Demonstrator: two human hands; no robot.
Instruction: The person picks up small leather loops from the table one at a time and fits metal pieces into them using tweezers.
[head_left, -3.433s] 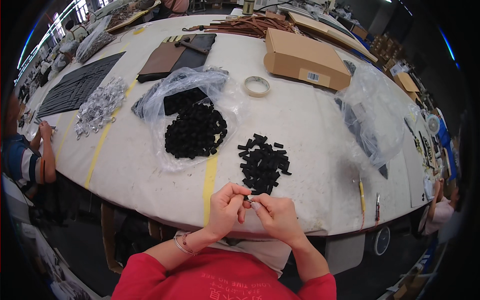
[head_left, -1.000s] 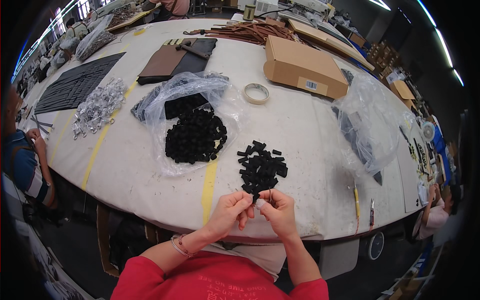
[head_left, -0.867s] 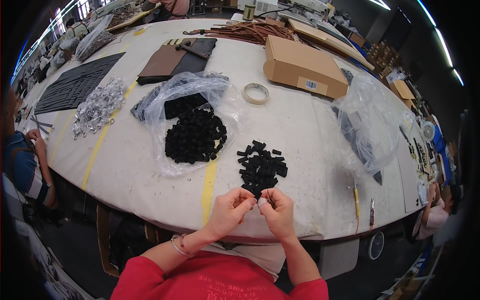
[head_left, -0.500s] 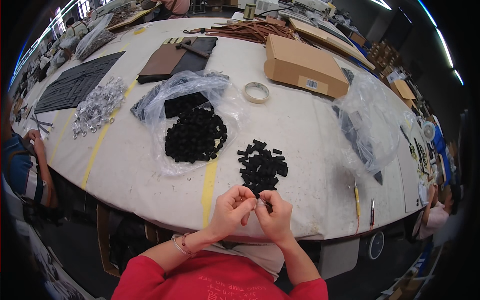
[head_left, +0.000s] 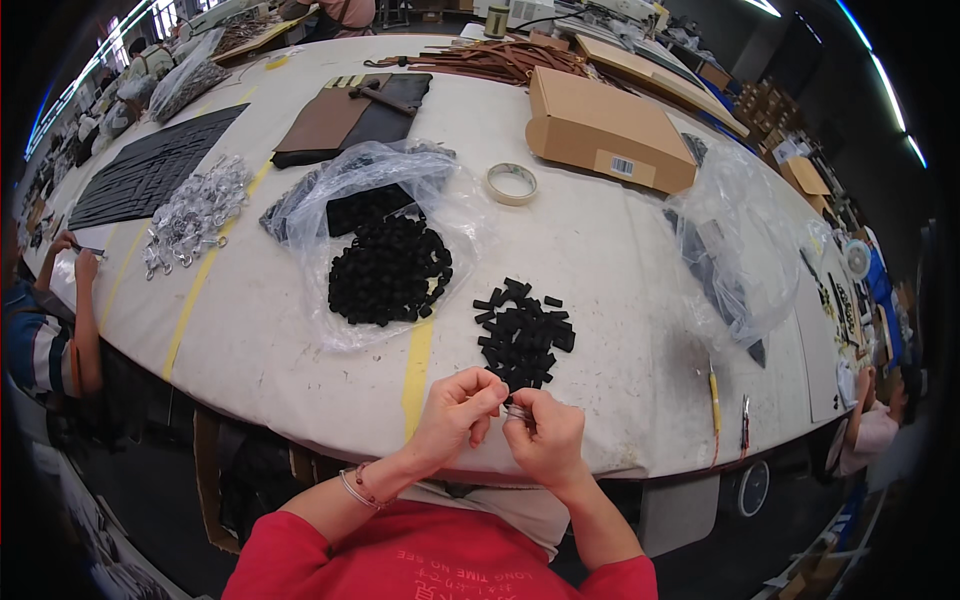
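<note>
My left hand (head_left: 455, 415) and my right hand (head_left: 546, 432) meet near the table's front edge, both in a pinch. What they pinch is mostly hidden and too small to name; something pale shows by my right fingertips. Just beyond my fingers lies a loose pile of short black tube-like pieces (head_left: 522, 335). Farther left, a clear plastic bag (head_left: 345, 338) lies spread open, holding a larger heap of similar black pieces (head_left: 385, 275).
On the table (head_left: 610, 290) are a tape roll (head_left: 511, 184), a cardboard box (head_left: 610, 130), a plastic bag (head_left: 745, 240), a yellow-handled tool (head_left: 714, 402), small snips (head_left: 745, 425), metal rings (head_left: 200, 210) and black strips (head_left: 155, 165). A co-worker's hand (head_left: 85, 268) works at the left edge.
My fingers have shifted slightly; my right hand has turned a little, with its fingers curled more. The co-worker on the left has raised both hands over the table.
</note>
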